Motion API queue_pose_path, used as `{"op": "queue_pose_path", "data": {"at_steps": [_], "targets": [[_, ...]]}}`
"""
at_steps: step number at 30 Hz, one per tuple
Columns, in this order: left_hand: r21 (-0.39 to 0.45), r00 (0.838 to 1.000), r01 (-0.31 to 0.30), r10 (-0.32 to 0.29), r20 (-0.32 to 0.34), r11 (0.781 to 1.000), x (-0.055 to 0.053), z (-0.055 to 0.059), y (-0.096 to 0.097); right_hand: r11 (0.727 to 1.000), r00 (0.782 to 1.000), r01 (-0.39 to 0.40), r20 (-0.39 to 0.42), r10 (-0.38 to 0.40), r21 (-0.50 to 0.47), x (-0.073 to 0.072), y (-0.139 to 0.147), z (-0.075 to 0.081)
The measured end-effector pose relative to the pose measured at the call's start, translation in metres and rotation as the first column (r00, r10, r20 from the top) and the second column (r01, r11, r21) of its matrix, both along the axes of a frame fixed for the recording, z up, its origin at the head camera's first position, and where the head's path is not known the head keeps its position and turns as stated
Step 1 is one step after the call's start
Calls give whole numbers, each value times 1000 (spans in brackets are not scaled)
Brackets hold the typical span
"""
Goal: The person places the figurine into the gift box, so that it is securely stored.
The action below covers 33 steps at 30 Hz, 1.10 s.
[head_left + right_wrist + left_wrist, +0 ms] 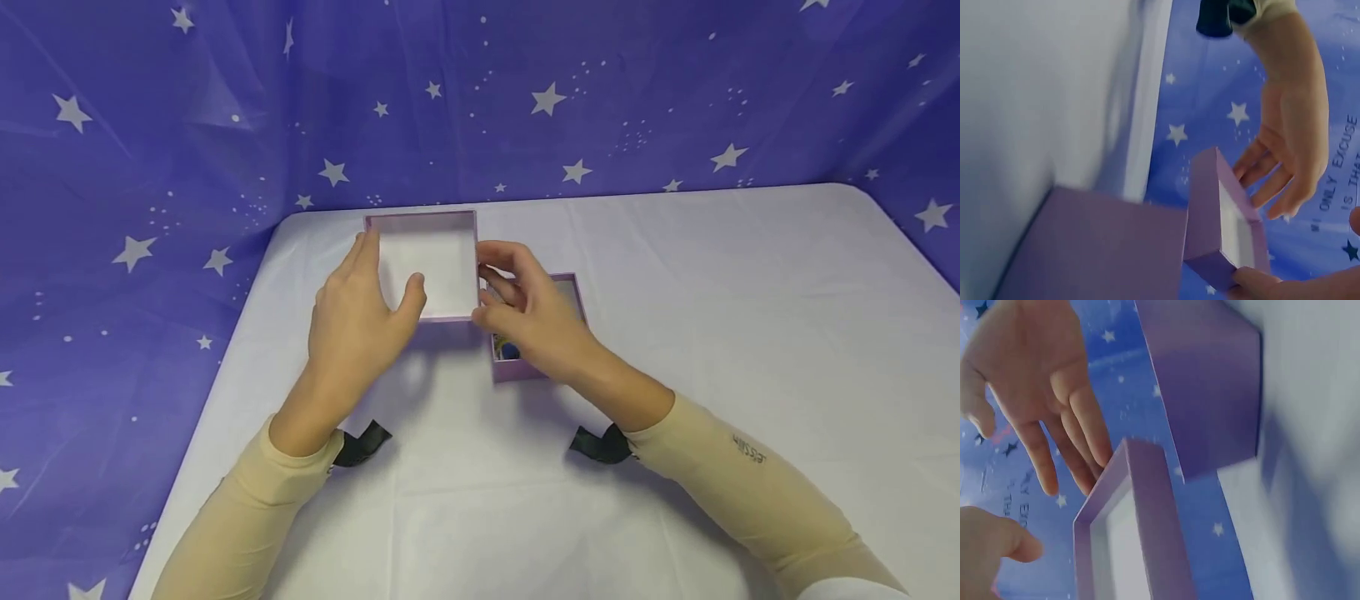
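A shallow purple box lid (442, 258) with a white inside is held above the table between both hands, its hollow side up. Straight fingers of my left hand (351, 312) lie along its left side, the thumb raised over the hollow. At the lid's right side is my right hand (536, 321), fingers slightly bent. In the left wrist view, the right hand's lower fingertips reach the lid (1160, 519) while its thumb stands apart. Below the right hand sits a deeper purple box (517, 371), partly hidden. Something colourful (508, 347) shows inside it.
A white cloth covers the table (750, 317). Blue curtains with white stars (480, 100) hang behind it and at both sides. Dark straps (363, 443) stick out from the wrists beside beige sleeves (240, 508).
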<state>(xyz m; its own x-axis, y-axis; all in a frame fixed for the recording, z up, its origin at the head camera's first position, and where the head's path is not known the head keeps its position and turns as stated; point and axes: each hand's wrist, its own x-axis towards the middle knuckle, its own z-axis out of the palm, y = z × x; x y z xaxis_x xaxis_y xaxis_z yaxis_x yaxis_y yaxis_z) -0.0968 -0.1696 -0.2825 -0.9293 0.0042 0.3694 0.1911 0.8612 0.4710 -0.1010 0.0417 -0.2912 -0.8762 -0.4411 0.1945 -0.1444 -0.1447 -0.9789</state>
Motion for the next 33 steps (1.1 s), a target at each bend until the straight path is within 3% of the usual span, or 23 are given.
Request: {"op": "queue_pose_path", "data": {"at_steps": [5,8,11,14,19,22,24,28,33], "targets": [[175,996,85,-82,-22,981,6,-1,10,999,998,32,-58,-34,-27,-3,18,2],[303,985,174,-166,-51,937,9,-2,15,998,995,56,-80,-58,-27,-5,27,3],[409,963,268,-243,-115,872,11,-3,20,995,990,97,-106,-98,-13,-5,36,4],[493,933,360,-306,-190,792,12,-5,24,990,983,139,-124,-139,-6,-5,46,4],[629,871,481,-414,-263,611,13,-8,32,986,977,162,-132,-165,-37,-2,62,2],[659,838,526,-462,-292,537,13,-11,37,985,972,170,-156,-174,-36,-1,70,0],[675,821,543,-483,-304,500,12,-13,40,984,968,178,-177,-180,-27,1,75,-2],[715,807,547,-503,-311,436,10,-17,45,981,961,190,-203,-190,-20,3,80,-5],[729,789,567,-508,-345,384,10,-23,50,977,954,215,-211,-214,-19,7,85,-8]]}}
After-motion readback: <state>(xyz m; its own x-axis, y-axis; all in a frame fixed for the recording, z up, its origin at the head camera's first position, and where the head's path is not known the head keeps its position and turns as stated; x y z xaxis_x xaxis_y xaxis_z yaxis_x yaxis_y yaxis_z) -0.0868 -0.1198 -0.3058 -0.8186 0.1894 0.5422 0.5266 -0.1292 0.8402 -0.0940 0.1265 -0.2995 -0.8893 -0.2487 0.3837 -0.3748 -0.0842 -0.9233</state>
